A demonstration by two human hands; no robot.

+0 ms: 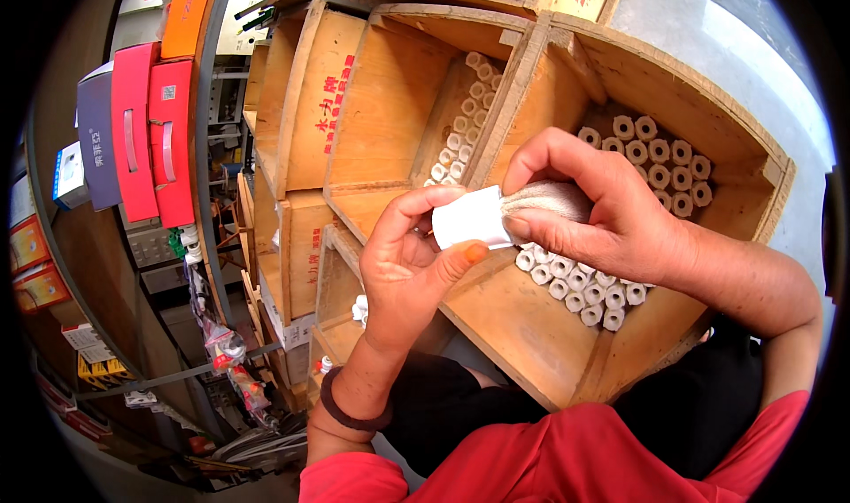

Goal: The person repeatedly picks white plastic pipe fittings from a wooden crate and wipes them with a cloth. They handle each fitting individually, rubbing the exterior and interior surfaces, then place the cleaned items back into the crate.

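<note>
My left hand [407,282] grips a smooth white cylindrical piece [465,216] between thumb and fingers. My right hand [611,228] pinches a beige, fibrous-looking bundle [547,197] where it meets the white piece's right end; whether it goes inside is hidden. Both hands are over an open wooden box [518,335], whose lower part holds several whitish hexagonal tubes [575,299] lying with their ends up. More such tubes [658,150] fill the box's back right behind my right hand, and a row of small white pieces [460,122] lies in the compartment to the left.
Further wooden boxes [310,104] stand at the centre left. Metal shelving [212,104] on the left carries red [164,144], grey-blue [97,140] and orange [181,11] cartons and bagged small items [221,344]. A clear plastic box [332,268] sits below my left hand. My knees [673,388] are against the boxes.
</note>
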